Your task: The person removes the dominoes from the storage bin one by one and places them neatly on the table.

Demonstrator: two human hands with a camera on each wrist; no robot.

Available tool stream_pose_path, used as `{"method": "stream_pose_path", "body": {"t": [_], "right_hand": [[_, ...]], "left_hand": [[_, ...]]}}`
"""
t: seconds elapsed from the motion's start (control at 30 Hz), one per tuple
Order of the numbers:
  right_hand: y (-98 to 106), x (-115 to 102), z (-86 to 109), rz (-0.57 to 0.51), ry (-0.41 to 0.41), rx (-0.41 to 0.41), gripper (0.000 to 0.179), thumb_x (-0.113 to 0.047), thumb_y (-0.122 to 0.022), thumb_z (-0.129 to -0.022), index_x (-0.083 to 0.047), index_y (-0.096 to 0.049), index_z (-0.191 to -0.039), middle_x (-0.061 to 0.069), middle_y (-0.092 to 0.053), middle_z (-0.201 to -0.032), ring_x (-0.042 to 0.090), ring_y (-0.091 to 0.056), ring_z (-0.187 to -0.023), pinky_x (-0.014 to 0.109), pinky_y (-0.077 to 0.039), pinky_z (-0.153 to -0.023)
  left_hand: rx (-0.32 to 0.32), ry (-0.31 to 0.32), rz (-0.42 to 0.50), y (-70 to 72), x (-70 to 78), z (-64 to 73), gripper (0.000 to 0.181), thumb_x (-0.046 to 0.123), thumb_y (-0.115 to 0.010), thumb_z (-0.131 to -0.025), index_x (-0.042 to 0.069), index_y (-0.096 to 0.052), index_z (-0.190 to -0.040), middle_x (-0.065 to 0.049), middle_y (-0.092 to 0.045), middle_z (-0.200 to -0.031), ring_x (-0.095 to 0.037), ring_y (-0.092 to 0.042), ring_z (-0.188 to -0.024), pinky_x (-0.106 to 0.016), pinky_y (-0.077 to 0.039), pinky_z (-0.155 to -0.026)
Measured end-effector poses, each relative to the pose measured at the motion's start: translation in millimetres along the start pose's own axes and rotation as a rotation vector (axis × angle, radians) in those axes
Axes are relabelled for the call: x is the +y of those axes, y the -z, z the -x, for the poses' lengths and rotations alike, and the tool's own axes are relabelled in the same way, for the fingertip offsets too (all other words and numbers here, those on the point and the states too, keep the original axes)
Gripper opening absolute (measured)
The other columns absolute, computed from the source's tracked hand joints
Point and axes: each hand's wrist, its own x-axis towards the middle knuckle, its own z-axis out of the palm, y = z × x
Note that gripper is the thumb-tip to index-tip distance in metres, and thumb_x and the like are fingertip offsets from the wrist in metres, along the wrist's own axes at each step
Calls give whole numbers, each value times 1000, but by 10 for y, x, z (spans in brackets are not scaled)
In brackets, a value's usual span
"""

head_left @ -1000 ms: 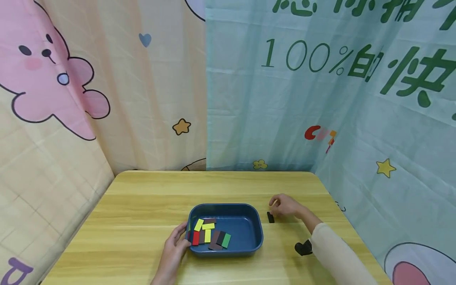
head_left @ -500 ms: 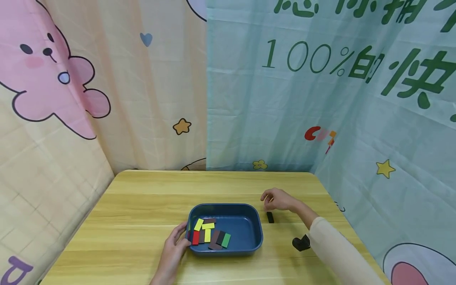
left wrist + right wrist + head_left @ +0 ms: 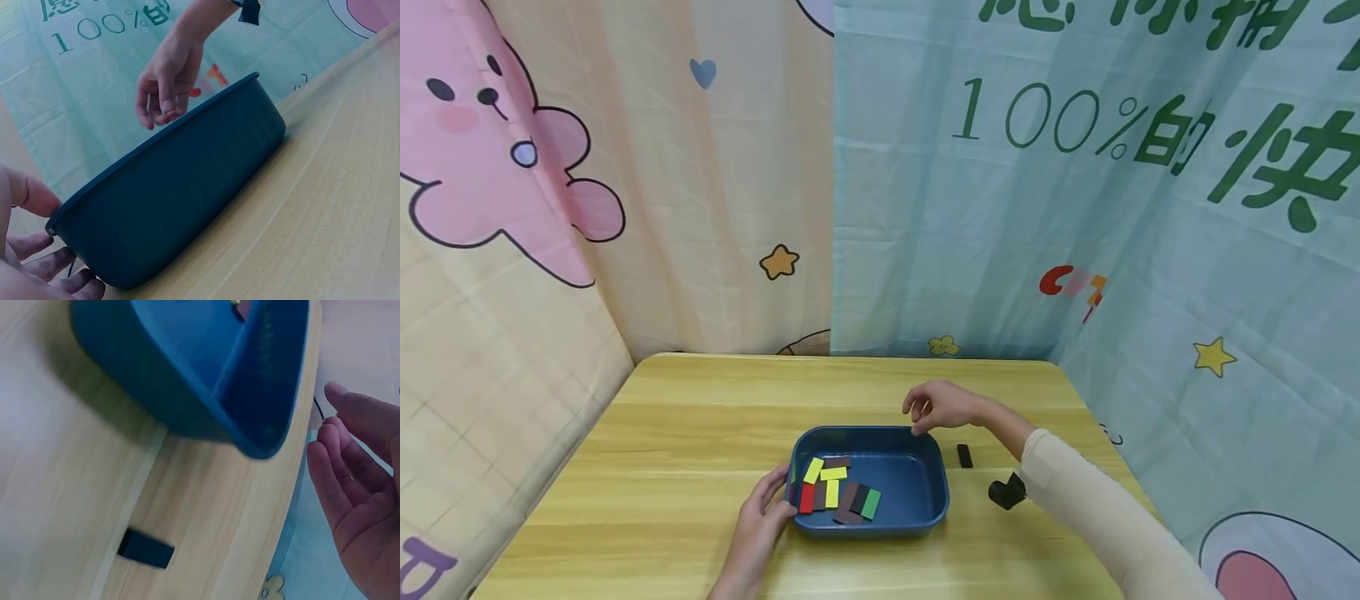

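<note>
A blue rectangular tub [image 3: 868,533] sits on the table, with several flat coloured tiles [image 3: 832,493] in its left half: yellow, red, brown, black and green. My left hand [image 3: 758,523] grips the tub's left front corner, thumb at the rim and fingers along the outer wall. Above the tub's far right corner hovers my right hand [image 3: 946,405], fingers loosely bent, with nothing visible between them. In the right wrist view this hand [image 3: 365,469] is beside the tub's corner, thumb and fingertips apart. A single black tile [image 3: 965,456] lies on the table right of the tub.
A black device [image 3: 1007,492] is strapped at my right wrist, against the pale sleeve. The wood-grain table [image 3: 700,417] ends at printed curtains [image 3: 940,250] at the back and both sides.
My right hand has moved left, away from the black tile and over the tub's far right corner. The black tile stays on the table; my left hand keeps its hold.
</note>
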Motion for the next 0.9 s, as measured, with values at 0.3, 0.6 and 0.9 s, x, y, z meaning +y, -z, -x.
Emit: {"method": "stream_pose_path", "body": {"t": [0.3,0.6,0.9], "right_hand": [[-213,-284,-332,153,81,-109,30,-12,-82,-88,-7,-71,-115,-4,-67,-92,10,-64,-84,27,-53,-75],[-405,-434,-555,181,101,-233,39,-12,-87,-84,-3,-71,-118,-2,-67,-92,8,-63,-83,24,-53,-80],[-690,-413,-703,236,119,-343,33,-11,-88,-82,-10,-72,-111,-6,-67,-92,4,-63,-82,19,-52,-77]], "left_hand": [[-20,-3,11,-1,-4,-5,70,-5,-54,-87,0,-39,-155,-25,-36,-159,-37,-41,-140,-21,-46,-96],[-17,-22,11,2,-11,-4,70,-6,-54,-87,-2,-39,-155,-27,-36,-158,-38,-43,-138,-20,-48,-91],[-22,-21,13,21,-22,1,71,-5,-53,-88,-1,-36,-157,-26,-34,-160,-37,-40,-141,-23,-47,-96]]}}
